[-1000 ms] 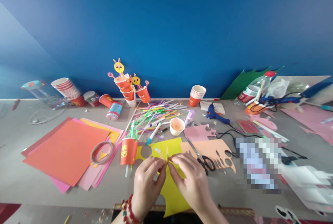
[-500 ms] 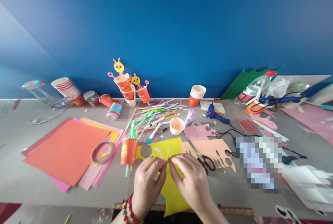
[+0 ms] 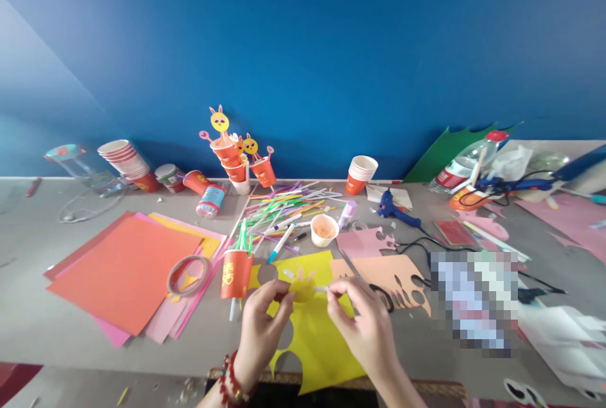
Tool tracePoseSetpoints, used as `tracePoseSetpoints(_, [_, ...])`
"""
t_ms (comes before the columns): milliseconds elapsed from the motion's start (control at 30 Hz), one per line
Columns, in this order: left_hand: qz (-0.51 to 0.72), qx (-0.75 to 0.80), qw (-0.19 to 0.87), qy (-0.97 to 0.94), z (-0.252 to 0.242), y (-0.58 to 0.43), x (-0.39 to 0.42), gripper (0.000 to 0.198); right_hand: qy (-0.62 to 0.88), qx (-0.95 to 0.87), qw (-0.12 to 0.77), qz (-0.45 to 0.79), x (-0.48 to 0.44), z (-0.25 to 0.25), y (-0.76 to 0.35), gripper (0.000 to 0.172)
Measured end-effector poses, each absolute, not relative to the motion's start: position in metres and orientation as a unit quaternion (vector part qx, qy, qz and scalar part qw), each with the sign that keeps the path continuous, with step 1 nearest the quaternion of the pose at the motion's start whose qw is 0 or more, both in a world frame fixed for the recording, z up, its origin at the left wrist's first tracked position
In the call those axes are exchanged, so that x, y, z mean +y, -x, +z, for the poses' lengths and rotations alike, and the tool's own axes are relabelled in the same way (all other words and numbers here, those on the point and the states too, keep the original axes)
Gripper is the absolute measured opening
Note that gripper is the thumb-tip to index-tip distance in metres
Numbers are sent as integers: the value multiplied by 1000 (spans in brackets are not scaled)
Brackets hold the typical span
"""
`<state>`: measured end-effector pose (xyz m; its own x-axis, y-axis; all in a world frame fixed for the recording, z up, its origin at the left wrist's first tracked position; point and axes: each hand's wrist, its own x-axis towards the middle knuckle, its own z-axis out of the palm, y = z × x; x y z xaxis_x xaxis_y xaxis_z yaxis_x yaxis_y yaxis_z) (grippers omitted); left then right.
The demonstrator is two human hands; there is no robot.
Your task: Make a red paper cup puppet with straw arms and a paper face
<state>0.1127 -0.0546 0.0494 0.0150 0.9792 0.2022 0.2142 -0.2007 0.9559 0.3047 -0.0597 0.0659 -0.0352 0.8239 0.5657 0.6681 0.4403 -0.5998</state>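
On the near side, my left hand (image 3: 264, 326) is pinching the left edge of a yellow, eared paper disc (image 3: 303, 290), thumb and forefinger closed; my right hand (image 3: 365, 319) is likewise pinching a short whitish strip (image 3: 320, 289). The strip is running left-right towards the disc's right edge; I'm not telling whether they're touching. The disc is sitting between both hands, over the yellow sheet (image 3: 322, 348), a paper cup (image 3: 324, 231) standing beyond.

a paper-craft workspace, gray table (image 3: 161, 357) against a blue wall (image 3: 303, 67), colored paper sheets (image 3: 123, 275) at left, straws (image 3: 286, 206) heaped far middle, scissors (image 3: 351, 265) nearer, blue glue gun (image 3: 398, 211) at right
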Motion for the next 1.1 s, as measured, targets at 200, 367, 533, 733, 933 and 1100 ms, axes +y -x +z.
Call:
tracePoseSetpoints(200, [499, 421, 674, -345, 39, -115, -53, 31, 559, -734, 384, 35, -51, 43, -334, 30])
tracePoseSetpoints(367, [437, 296, 827, -196, 46, -126, -54, 30, 531, -699, 439, 189, -53, 50, -320, 19])
tracePoseSetpoints(533, [336, 152, 925, -94, 45, -126, -57, 26, 429, -631, 486, 426, -56, 65, -294, 16])
tracePoseSetpoints(733, [270, 81, 959, -34, 32, -122, -59, 24, 398, -573, 470, 541, -53, 69, -281, 14])
tracePoseSetpoints(933, [270, 220, 919, -183, 34, -123, -65, 31, 402, -501, 476, 601, -54, 65, -279, 26])
tracePoseSetpoints(1100, [417, 511, 511, -550, 52, -80, -65, 27, 455, -488, 517, 536, -51, 64, -296, 27])
